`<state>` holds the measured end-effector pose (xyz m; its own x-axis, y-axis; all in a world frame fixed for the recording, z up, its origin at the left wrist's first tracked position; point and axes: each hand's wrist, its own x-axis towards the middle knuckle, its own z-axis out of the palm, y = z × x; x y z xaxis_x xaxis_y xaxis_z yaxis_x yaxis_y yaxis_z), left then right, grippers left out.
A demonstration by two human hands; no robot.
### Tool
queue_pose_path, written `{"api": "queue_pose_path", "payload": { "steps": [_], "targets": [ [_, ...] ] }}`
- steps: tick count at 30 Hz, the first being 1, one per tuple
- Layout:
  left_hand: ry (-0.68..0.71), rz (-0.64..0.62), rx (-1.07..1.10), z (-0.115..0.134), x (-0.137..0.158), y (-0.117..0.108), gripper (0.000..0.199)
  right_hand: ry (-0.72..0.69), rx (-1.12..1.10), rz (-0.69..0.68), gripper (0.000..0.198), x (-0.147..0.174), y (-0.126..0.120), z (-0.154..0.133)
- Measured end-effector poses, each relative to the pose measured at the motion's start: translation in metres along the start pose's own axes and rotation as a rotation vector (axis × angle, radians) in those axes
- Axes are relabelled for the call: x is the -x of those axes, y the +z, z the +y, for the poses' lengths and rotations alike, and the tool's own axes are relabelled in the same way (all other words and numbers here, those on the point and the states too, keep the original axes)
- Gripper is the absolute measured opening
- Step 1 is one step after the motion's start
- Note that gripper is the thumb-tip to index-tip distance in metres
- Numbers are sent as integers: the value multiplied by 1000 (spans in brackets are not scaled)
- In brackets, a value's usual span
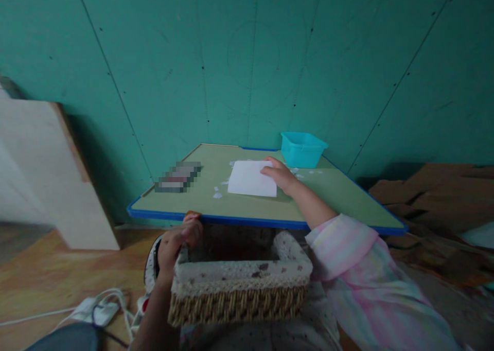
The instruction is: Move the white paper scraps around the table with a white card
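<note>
My right hand (280, 175) pinches the right edge of a white sheet of paper (250, 178), thumb on top, just above the tabletop. My left hand (179, 242) is closed at the left rim of a wicker basket (239, 304) with a spotted cloth lining and lace trim. The basket is in front of my body, below the table's front edge; its inside is dark. A small orange-brown piece (193, 213) shows by the left fingertips; I cannot tell whether they hold it. Small white scraps (217, 192) lie around the paper.
The pale green table (185, 202) has a blue edge and stands against a green wall. A turquoise plastic bin (303, 150) is at its back right, a blurred-out flat item (178, 177) at its left. Cardboard (436, 202) lies right; a power strip (96, 310) with cables lies on the floor.
</note>
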<state>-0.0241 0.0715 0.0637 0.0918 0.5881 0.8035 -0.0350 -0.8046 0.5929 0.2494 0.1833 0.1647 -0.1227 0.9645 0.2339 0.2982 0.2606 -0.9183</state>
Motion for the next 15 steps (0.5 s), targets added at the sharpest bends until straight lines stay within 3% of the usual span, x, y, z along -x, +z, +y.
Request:
{"api": "queue_pose_path", "payload": {
  "steps": [6, 11, 15],
  "targets": [
    [-34, -9, -13, -2, 1, 0, 51, 118, -80, -76, 40, 2, -1, -5],
    [-53, 7, -32, -1, 2, -1, 52, 95, -72, -47, 38, 5, 0, -6],
    [-61, 24, -48, 1, 3, -1, 50, 149, -101, -137, 42, 7, 2, -7]
  ]
}}
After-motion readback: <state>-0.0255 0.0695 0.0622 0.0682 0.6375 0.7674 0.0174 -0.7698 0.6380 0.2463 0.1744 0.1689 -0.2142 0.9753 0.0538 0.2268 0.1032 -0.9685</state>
